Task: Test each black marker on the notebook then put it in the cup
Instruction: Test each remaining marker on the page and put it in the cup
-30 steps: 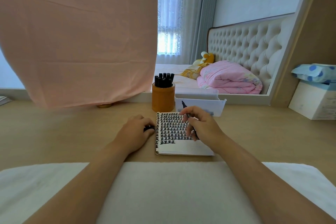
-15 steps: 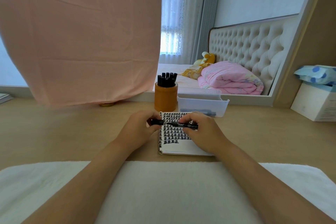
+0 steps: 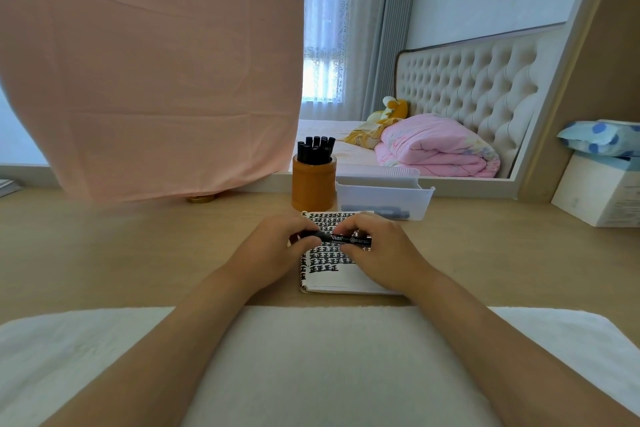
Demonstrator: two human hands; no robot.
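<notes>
A black marker (image 3: 341, 239) lies level above the spiral notebook (image 3: 332, 276), whose page is covered in rows of black marks. My left hand (image 3: 273, 253) grips the marker's cap end. Around the barrel, my right hand (image 3: 377, 253) has its fingers curled. The cap sits against the barrel with no tip showing. Behind the notebook stands an orange-brown cup (image 3: 313, 185) with several black markers (image 3: 315, 149) upright in it.
A clear plastic bin (image 3: 384, 199) holding dark markers sits right of the cup. A white box (image 3: 599, 194) with a blue-dotted packet stands at the far right. A pink cloth (image 3: 149, 69) hangs over the mirror. A white towel (image 3: 311, 357) covers the desk's near edge.
My right hand lifted the marker off the page and turned it level. My left hand brought the cap up to it, and the gap with the tip has closed.
</notes>
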